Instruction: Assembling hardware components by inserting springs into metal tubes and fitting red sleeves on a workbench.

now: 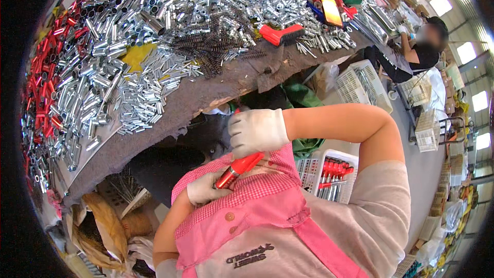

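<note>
My left hand (204, 189), in a pale work glove, is closed round the lower end of a red handle (242, 167) with a shiny metallic band. The handle lies slantwise in front of my pink checked apron (236, 216), its wide end pointing up and to the right. Just above that end my right hand (257, 132), in a white glove, is curled with its fingers folded in. A small red bit shows past its knuckles, but what the fingers hold is hidden.
Beyond my hands a bench (206, 92) carries heaped metal tubes, dark springs (206, 41), red tubes (46, 87), a red-handled brush (281, 34) and a lit phone (331, 10). A white basket (329, 172) at right holds red-handled tools. Another person (411, 51) sits farther right.
</note>
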{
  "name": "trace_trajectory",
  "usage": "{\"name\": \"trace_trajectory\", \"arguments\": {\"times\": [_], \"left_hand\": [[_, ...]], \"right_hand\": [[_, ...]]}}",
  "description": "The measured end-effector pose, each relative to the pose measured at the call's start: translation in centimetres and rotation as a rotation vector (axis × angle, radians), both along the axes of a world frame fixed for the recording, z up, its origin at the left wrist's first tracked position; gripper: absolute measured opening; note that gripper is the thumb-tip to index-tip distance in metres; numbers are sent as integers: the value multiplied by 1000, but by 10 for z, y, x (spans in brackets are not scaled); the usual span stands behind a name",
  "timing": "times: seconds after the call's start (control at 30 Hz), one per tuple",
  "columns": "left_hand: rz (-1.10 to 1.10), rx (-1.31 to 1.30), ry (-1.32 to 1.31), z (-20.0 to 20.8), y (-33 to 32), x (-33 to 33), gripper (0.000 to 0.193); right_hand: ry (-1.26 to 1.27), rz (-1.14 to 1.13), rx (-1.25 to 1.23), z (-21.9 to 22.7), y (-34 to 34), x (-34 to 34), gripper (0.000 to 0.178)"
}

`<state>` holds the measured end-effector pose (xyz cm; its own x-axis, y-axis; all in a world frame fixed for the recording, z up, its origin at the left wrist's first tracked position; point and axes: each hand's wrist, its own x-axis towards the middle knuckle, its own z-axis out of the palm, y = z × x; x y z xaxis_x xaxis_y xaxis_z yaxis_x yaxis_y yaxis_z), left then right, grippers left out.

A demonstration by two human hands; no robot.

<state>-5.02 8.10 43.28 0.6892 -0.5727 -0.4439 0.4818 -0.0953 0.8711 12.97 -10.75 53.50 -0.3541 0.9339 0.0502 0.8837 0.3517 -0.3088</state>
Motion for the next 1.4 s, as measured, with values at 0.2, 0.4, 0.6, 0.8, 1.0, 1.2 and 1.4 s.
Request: {"name": "trace_trajectory", "arguments": {"times": [0.2, 0.4, 0.6, 0.8, 1.0, 1.2, 1.4], "left_hand": [[-39, 103, -78, 12, -6, 3, 36], [33, 922, -670, 54, -6, 0, 33], [76, 1281, -1155, 78, 16, 34, 26], [136, 1363, -1740, 116, 68, 58, 19], [141, 1496, -1753, 148, 68, 67, 19], [92, 1121, -725, 121, 35, 41, 28], [-31, 229, -72, 47, -2, 4, 43]], "right_hand": [[-96, -12, 17, -2, -6, -3, 30], [477, -496, -529, -16, -23, -18, 35], [1652, -819, -817, -29, -22, -14, 15], [2670, -551, -751, -23, 24, -57, 51], [2086, -575, -347, -12, 31, -38, 37], [458, -461, -35, 18, 7, -1, 25], [-378, 256, 270, 28, 14, -10, 12]]}}
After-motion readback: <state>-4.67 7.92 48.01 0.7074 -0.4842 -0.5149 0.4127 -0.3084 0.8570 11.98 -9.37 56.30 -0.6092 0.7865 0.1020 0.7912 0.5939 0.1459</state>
